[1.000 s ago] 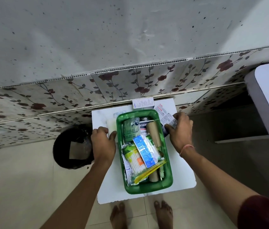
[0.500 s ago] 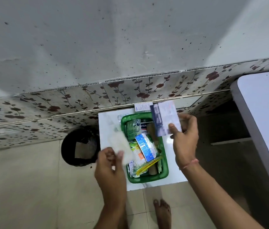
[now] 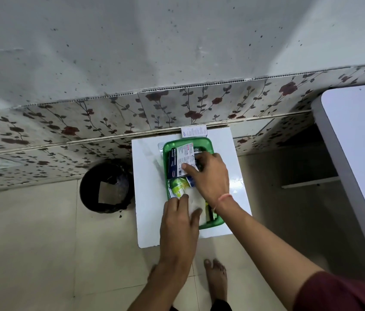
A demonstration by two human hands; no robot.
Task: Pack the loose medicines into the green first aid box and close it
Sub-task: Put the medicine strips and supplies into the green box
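Change: half a second ago both hands were holding their items in the air above the box; now both are pressing them down into it.
Right hand (image 3: 208, 173): fingers are closing on the printed medicine carton (image 3: 182, 161), laying it flat across the 12 o'clock half of the green first aid box (image 3: 208, 144).
Left hand (image 3: 180, 217): thumb and fingers are pinching a white gauze pack (image 3: 194, 199), pushing it in at the 6 o'clock end, on top of the green-and-yellow sachets (image 3: 178, 185).
Box position: it is sitting open in the middle of the white table (image 3: 233, 162), long axis running 12 to 6 o'clock; no lid is showing.
Left out: a small white carton (image 3: 194, 132) is lying at the table's 12 o'clock edge, touching the wall, just beyond the box rim; a foil strip (image 3: 161, 146) is peeking out at the box's 11 o'clock corner.
Surroundings: a black bin (image 3: 105, 186) is standing on the floor at 9 o'clock of the table.
Meaning: packing is looking nearly done; the remaining carton and the closing are seemingly what is left, and the contents are piling high enough that a lid may be resisting.
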